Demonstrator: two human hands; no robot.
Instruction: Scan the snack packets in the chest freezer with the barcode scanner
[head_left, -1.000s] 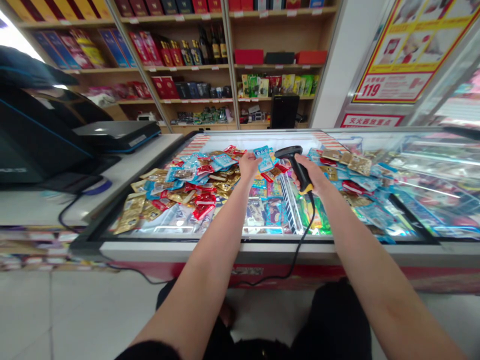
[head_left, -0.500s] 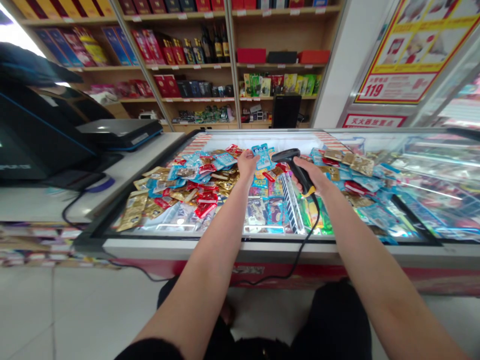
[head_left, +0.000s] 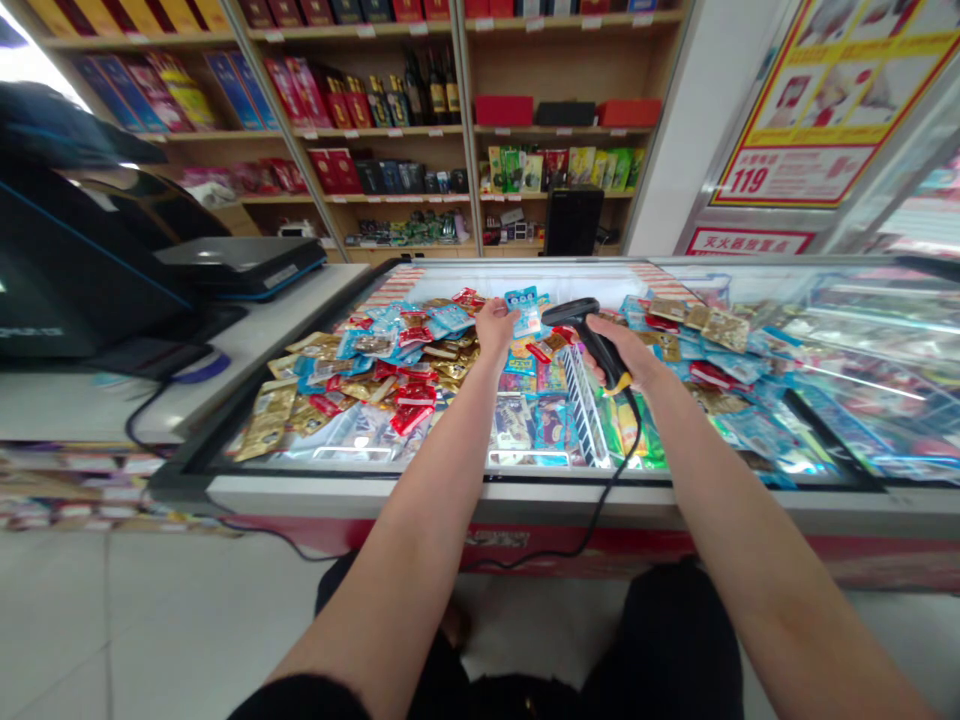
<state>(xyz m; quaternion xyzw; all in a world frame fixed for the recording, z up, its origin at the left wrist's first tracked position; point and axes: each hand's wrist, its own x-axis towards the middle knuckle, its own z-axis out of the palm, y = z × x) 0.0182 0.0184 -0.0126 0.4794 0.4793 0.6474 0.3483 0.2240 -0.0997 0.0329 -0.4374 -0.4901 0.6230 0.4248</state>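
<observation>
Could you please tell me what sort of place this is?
Most likely a shop. The right hand holds what looks like a barcode scanner, packets lie heaped on a glass-topped display case, and boxes and bottles stand on shelves behind it.

A long freezer [head_left: 817, 518] with a glass top [head_left: 322, 445] goes across the middle of the picture. Left of the middle, a big messy pile of blue, red and gold packets [head_left: 397, 375] lies on the glass. A second pile [head_left: 716, 365] lies on the right. At the far left, a pale counter [head_left: 142, 415] holds a flat scale [head_left: 236, 255].
</observation>
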